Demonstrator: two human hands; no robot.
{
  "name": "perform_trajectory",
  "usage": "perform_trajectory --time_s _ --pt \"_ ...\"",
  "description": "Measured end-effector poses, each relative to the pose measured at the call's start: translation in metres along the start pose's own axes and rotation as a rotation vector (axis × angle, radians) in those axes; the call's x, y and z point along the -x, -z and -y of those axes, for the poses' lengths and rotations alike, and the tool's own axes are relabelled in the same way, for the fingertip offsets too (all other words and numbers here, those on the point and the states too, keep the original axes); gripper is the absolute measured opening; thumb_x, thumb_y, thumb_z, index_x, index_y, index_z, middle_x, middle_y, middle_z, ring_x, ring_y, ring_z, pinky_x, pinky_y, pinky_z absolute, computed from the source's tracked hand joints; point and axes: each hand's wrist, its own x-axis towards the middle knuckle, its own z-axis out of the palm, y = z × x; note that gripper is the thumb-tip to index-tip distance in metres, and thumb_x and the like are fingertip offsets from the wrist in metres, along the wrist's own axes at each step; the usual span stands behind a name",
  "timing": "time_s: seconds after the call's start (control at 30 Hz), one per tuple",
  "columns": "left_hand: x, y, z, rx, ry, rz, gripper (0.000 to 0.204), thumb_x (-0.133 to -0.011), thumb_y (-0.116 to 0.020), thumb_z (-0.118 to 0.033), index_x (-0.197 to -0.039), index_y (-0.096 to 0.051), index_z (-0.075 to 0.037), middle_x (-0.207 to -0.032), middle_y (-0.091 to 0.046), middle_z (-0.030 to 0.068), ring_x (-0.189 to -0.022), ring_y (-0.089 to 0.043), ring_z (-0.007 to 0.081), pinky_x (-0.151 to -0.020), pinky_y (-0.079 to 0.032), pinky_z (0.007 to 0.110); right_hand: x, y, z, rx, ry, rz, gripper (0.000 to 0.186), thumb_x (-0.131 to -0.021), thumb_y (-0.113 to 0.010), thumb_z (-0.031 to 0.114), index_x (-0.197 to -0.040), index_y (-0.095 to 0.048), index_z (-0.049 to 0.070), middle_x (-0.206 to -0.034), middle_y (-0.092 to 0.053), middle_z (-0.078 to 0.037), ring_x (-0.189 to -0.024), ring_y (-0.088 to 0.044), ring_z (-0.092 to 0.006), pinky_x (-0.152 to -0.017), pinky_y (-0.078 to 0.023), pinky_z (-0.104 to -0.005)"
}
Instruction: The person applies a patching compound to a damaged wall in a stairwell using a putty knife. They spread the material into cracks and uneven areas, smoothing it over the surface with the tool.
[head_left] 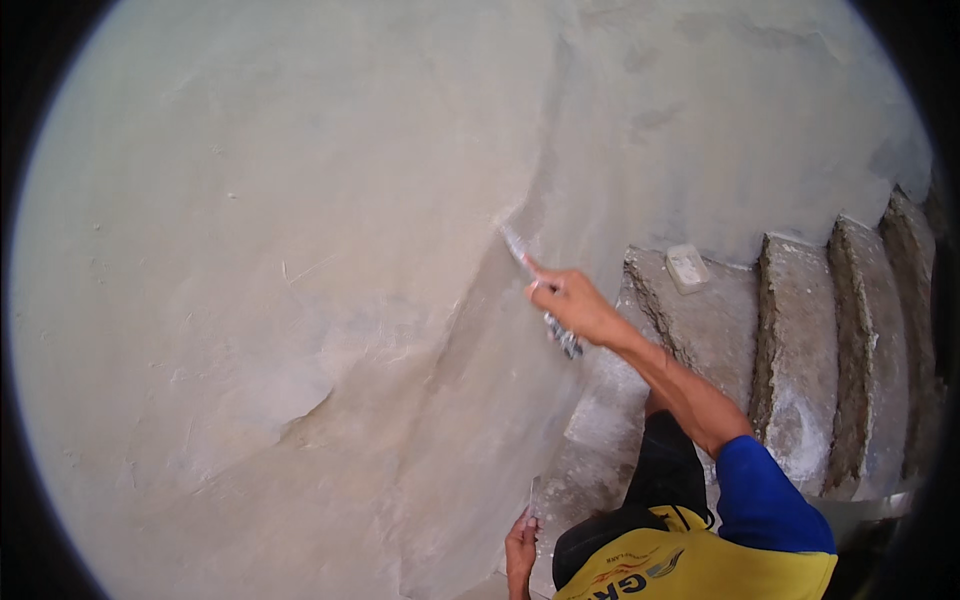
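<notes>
My right hand (578, 305) is closed around a putty knife (514, 242), with the arm stretched out in front of me. Its narrow blade, smeared white, meets the pale plastered wall (330, 180) at a corner line; the dark handle end sticks out below my fist. Low in the view, my left hand (521, 550) is closed on a thin flat tool (532, 502) that looks like a second putty knife, held upright near the wall's foot. Most of that tool is hidden by my fingers.
Rough concrete stairs (805, 370) rise to the right, with broken edges and white splashes. A small white plastic tub (687, 268) stands on one step beside the wall. A ragged crack or ledge (308, 420) marks the lower wall on the left.
</notes>
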Motion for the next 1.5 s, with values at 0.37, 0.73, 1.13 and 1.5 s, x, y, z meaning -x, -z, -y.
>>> perform_trajectory --time_s 0.37,0.73,1.13,1.5 --pt "-0.012 0.003 0.007 0.010 -0.034 0.014 0.039 -0.102 -0.053 -0.021 -0.137 -0.057 -0.004 -0.093 -0.069 0.0016 -0.080 -0.058 0.0090 -0.071 -0.046 0.025 -0.006 0.056 -0.030 -0.362 -0.063 -0.133 0.058 -0.097 -0.053 0.019 -0.150 -0.038 0.002 -0.078 -0.058 -0.001 -0.048 -0.054 -0.0083 -0.043 -0.047 -0.0225" --pt "0.007 0.006 0.000 -0.023 0.043 -0.009 0.041 -0.103 -0.053 -0.025 -0.137 -0.057 -0.003 -0.092 -0.067 0.0015 -0.081 -0.059 0.0102 -0.073 -0.047 0.026 -0.015 0.000 -0.030 -0.274 -0.014 -0.049 0.062 -0.097 -0.054 0.019 -0.150 -0.032 -0.005 -0.068 -0.050 0.001 -0.049 -0.051 -0.0074 -0.047 -0.049 -0.0254" --pt "-0.012 -0.002 0.004 -0.052 -0.021 0.079 0.041 -0.103 -0.052 -0.025 -0.139 -0.057 -0.004 -0.093 -0.067 0.0012 -0.080 -0.056 0.0093 -0.072 -0.046 0.025 0.108 -0.096 -0.001 -0.091 0.130 0.298 0.059 -0.097 -0.055 0.020 -0.149 -0.037 -0.002 -0.074 -0.052 -0.012 -0.068 -0.050 -0.0159 -0.066 -0.047 -0.0326" --pt "0.009 0.000 0.014 -0.039 0.006 0.011 0.041 -0.103 -0.052 -0.025 -0.139 -0.056 -0.005 -0.094 -0.068 0.0017 -0.081 -0.058 0.0086 -0.071 -0.046 0.024 0.036 -0.035 -0.077 0.227 0.588 -0.175 0.062 -0.093 -0.062 0.006 -0.151 -0.040 0.009 -0.101 -0.056 -0.013 -0.080 -0.057 -0.0208 -0.071 -0.048 -0.0277"
